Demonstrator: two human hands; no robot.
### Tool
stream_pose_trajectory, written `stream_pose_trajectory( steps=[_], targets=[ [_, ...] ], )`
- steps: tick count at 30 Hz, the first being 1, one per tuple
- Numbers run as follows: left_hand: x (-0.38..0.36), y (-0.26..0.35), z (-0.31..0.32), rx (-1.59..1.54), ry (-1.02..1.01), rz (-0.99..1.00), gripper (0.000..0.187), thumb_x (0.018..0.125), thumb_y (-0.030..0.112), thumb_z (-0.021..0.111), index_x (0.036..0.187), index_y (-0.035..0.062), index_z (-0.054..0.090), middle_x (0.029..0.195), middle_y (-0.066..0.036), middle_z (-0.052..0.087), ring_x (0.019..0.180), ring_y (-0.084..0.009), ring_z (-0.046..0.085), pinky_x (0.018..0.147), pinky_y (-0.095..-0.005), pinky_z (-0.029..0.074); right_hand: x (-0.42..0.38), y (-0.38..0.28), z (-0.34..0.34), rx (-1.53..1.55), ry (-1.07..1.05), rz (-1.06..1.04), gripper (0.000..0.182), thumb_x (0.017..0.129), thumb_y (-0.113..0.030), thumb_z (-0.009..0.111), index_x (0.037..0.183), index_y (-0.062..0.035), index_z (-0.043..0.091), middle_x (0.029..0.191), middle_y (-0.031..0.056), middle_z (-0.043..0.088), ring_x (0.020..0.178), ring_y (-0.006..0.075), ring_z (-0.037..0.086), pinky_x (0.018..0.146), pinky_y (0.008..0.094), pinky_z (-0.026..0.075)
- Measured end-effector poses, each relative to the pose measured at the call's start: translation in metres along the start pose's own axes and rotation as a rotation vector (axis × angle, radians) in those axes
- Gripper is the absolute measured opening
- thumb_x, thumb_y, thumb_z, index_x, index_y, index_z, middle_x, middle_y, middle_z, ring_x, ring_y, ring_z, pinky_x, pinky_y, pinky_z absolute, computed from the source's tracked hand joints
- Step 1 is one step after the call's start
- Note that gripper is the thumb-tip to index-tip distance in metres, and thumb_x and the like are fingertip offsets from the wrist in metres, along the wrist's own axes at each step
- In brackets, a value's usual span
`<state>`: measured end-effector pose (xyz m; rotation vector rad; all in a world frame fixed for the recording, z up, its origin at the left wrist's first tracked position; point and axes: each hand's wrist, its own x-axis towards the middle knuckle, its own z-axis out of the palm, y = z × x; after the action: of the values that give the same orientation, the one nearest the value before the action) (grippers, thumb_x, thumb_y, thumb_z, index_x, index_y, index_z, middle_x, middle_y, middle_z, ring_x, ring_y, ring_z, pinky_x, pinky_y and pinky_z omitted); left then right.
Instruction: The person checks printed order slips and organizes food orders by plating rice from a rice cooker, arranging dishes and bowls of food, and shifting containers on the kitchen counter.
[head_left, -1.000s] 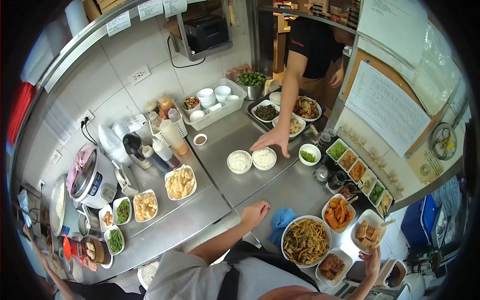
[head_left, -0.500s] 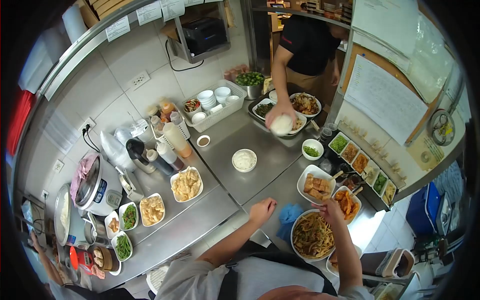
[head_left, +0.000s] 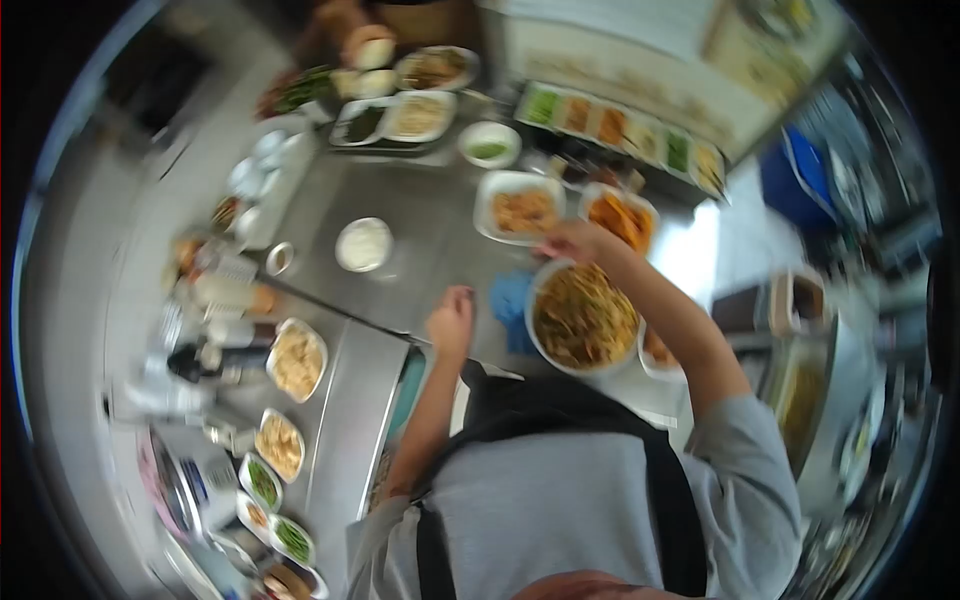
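My left hand [head_left: 453,318] is held closed over the front edge of the steel counter, with no object showing in it. My right hand [head_left: 572,243] has its fingers drawn together, at the near rim of a white square bowl of brown chunks [head_left: 522,210]. Blur hides what those fingers hold, if anything. Just below that hand is a large round bowl of noodle-like strips [head_left: 585,315]. Beside it are a dish of orange food [head_left: 620,218] and a crumpled blue plastic bag [head_left: 513,305]. A small bowl of white food [head_left: 364,245] stands farther left.
Small trays of toppings [head_left: 612,125] line the back right. A bowl of chopped greens [head_left: 489,146] sits before them. Across the counter, a co-worker's hand [head_left: 368,42] is near filled dishes. Sauce bottles [head_left: 235,293] and dishes of pale food [head_left: 297,362] stand left.
The view has swung to the right and is blurred. My right hand stays by the bowl of brown chunks, and my left remains closed. The co-worker's hand now appears behind the filled dishes.
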<state>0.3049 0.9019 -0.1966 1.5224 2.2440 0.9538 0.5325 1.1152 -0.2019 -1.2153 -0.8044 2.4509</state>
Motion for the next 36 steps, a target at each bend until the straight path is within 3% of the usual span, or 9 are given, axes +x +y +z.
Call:
stream_pose_trajectory(
  steps=[1, 3, 6, 8, 11, 15, 27, 33, 36],
  targets=[
    [0.001, 0.002, 0.000, 0.040, -0.024, -0.026, 0.016, 0.092, 0.023, 0.050, 0.091, 0.0143, 0.064, 0.082, -0.010, 0.067, 0.071, -0.0328, 0.064, 0.061, -0.0415, 0.049, -0.011, -0.003, 0.000, -0.275, -0.105, -0.081, 0.024, 0.086, -0.001, 0.056, 0.109, 0.0062, 0.053, 0.100, 0.0159, 0.063, 0.086, 0.0257, 0.065, 0.073, 0.0301, 0.057],
    [-0.002, -0.001, 0.008, -0.018, 0.126, 0.085, 0.020, 0.094, 0.024, 0.049, 0.092, 0.0128, 0.065, 0.074, -0.010, 0.065, 0.064, -0.0259, 0.063, 0.057, -0.0377, 0.047, -0.082, -0.023, 0.036, -0.088, 0.065, -0.120, 0.029, 0.087, -0.008, 0.057, 0.113, 0.0040, 0.051, 0.099, 0.0142, 0.064, 0.082, 0.0258, 0.066, 0.069, 0.0329, 0.058],
    [0.000, -0.015, 0.019, -0.137, 0.108, 0.054, 0.024, 0.095, 0.026, 0.049, 0.091, 0.0092, 0.066, 0.066, -0.006, 0.061, 0.058, -0.0147, 0.057, 0.053, -0.0309, 0.045, -0.156, -0.031, 0.023, -0.342, 0.180, -0.325, 0.033, 0.088, -0.015, 0.056, 0.117, 0.0008, 0.053, 0.099, 0.0115, 0.064, 0.077, 0.0230, 0.066, 0.065, 0.0325, 0.058],
    [0.002, -0.013, 0.016, -0.324, 0.012, -0.061, 0.027, 0.096, 0.027, 0.048, 0.092, 0.0079, 0.066, 0.064, -0.002, 0.058, 0.058, -0.0095, 0.052, 0.052, -0.0260, 0.043, -0.178, -0.022, -0.019, -0.448, 0.493, -0.487, 0.035, 0.088, -0.020, 0.055, 0.118, -0.0029, 0.060, 0.089, 0.0082, 0.066, 0.069, 0.0168, 0.064, 0.058, 0.0313, 0.057],
    [0.011, -0.013, 0.007, -0.577, -0.202, -0.266, 0.027, 0.096, 0.029, 0.047, 0.103, 0.0075, 0.063, 0.071, 0.000, 0.058, 0.058, -0.0056, 0.050, 0.050, -0.0195, 0.042, -0.191, -0.006, -0.080, -0.645, 0.848, -0.354, 0.035, 0.094, -0.022, 0.049, 0.122, -0.0043, 0.057, 0.090, 0.0071, 0.066, 0.071, 0.0130, 0.057, 0.062, 0.0281, 0.053],
    [0.040, 0.016, 0.012, -0.700, -0.368, -0.251, 0.027, 0.097, 0.025, 0.047, 0.114, 0.0072, 0.058, 0.075, -0.001, 0.058, 0.059, -0.0054, 0.051, 0.051, -0.0191, 0.043, -0.165, 0.010, -0.089, -0.621, 0.588, -0.173, 0.045, 0.091, -0.023, 0.045, 0.131, -0.0024, 0.047, 0.094, 0.0081, 0.066, 0.081, 0.0154, 0.061, 0.071, 0.0301, 0.052],
    [-0.013, 0.072, 0.011, -0.515, -0.843, -0.154, 0.044, 0.096, 0.017, 0.043, 0.139, 0.0077, 0.037, 0.065, -0.007, 0.060, 0.052, -0.0127, 0.057, 0.048, -0.0266, 0.048, -0.155, 0.019, -0.120, -0.387, 0.651, -0.278, 0.040, 0.092, -0.021, 0.045, 0.121, 0.0063, 0.049, 0.098, 0.0187, 0.065, 0.068, 0.0229, 0.068, 0.064, 0.0296, 0.058],
    [-0.015, 0.085, 0.008, -0.354, -0.857, 0.004, 0.056, 0.096, 0.010, 0.042, 0.147, 0.0114, 0.020, 0.076, -0.008, 0.062, 0.056, -0.0105, 0.059, 0.051, -0.0241, 0.051, -0.218, 0.038, -0.134, -0.868, 0.871, -0.366, 0.047, 0.090, -0.029, 0.047, 0.131, -0.0062, 0.049, 0.117, 0.0191, 0.060, 0.113, 0.0310, 0.055, 0.094, 0.0383, 0.044],
    [-0.021, 0.083, 0.016, -0.444, -0.879, -0.053, 0.058, 0.095, 0.010, 0.045, 0.147, 0.0109, 0.020, 0.076, -0.008, 0.062, 0.057, -0.0113, 0.059, 0.051, -0.0244, 0.051, -0.278, 0.090, -0.171, -1.011, 0.982, -0.292, 0.046, 0.083, -0.022, 0.050, 0.126, -0.0072, 0.054, 0.119, 0.0232, 0.057, 0.113, 0.0371, 0.053, 0.098, 0.0378, 0.040]
  ],
)
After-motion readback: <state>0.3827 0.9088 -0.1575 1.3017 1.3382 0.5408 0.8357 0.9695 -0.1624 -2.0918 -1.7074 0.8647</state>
